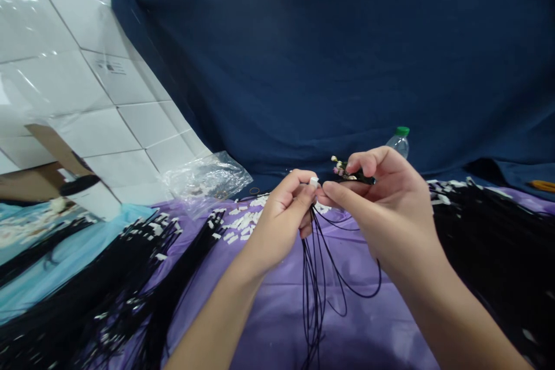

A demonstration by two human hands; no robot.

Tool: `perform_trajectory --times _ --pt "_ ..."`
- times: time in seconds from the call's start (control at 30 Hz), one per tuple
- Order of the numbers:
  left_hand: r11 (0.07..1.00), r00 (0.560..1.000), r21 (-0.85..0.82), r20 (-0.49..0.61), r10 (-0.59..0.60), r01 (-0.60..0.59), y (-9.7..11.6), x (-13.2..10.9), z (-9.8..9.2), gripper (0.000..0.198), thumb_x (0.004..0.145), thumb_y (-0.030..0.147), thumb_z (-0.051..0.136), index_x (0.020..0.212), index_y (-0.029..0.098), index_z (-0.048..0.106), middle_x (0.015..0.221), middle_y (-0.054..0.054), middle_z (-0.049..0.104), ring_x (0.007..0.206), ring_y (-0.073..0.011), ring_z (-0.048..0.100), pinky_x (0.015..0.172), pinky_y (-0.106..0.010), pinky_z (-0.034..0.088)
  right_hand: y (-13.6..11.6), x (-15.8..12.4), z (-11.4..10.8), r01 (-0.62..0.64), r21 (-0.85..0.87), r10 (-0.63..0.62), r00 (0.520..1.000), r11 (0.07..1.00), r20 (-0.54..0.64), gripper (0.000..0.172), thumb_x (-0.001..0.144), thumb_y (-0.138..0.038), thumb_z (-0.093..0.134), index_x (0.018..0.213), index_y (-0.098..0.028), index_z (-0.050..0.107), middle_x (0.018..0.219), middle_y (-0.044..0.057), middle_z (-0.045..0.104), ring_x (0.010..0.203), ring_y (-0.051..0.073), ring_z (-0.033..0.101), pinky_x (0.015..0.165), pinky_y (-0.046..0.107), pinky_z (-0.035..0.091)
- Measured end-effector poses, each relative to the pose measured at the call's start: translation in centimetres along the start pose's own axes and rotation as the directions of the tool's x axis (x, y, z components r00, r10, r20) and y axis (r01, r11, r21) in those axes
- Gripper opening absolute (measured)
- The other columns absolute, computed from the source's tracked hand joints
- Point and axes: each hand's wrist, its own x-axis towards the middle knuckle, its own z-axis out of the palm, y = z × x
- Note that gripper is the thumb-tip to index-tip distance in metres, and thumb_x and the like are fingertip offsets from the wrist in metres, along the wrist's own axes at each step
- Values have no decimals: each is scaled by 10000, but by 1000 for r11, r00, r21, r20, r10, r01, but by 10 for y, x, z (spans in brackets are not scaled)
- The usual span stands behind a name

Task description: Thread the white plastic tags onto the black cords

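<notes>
Between thumb and forefinger, my left hand pinches a small white connector. Several thin black cables hang down below that hand, one of them looping out to the right. Close beside the connector, my right hand has its thumb and a finger pressed together at the connector's right side. What sits in that pinch is too small to make out, perhaps a cable end. Behind the hands, many loose white connectors lie scattered on the purple cloth.
Bundles of black cables with white ends lie at left and at right. A clear plastic bag, a green-capped bottle and small flowers stand behind. A blue cloth hangs at the back, beside white boxes.
</notes>
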Motion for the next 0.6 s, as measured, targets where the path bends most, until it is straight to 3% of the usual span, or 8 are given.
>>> perform_trajectory --times 0.23,0.4,0.5,0.6 --pt "1000 1000 29 15 -10 10 4 0 -3 189 861 406 559 886 220 537 694 40 457 457 -31 352 414 -166 324 1 4 -2 -11 -2 12 999 1000 32 364 603 -146 779 710 -234 442 822 -48 558 602 101 629 619 261 586" --pt "994 992 18 -77 -102 104 7 1 -4 202 849 413 563 845 219 507 620 56 426 395 -41 369 364 -175 333 -4 8 -12 6 -282 46 983 959 177 249 679 -165 712 839 -243 537 820 -16 588 638 135 614 569 275 550" --pt "988 979 -8 -129 -157 157 8 3 -5 205 837 409 571 818 222 491 569 66 403 371 -52 375 345 -177 346 -11 4 -17 251 -541 -176 967 803 186 222 714 -119 663 873 -239 565 932 18 586 781 174 622 668 311 557" --pt "985 966 -37 -192 -174 170 7 5 -7 199 817 387 591 810 218 486 551 70 397 358 -57 373 332 -184 362 -19 -7 -17 491 -636 -444 861 595 248 231 727 -53 630 840 -247 576 940 12 584 870 179 599 786 318 532"
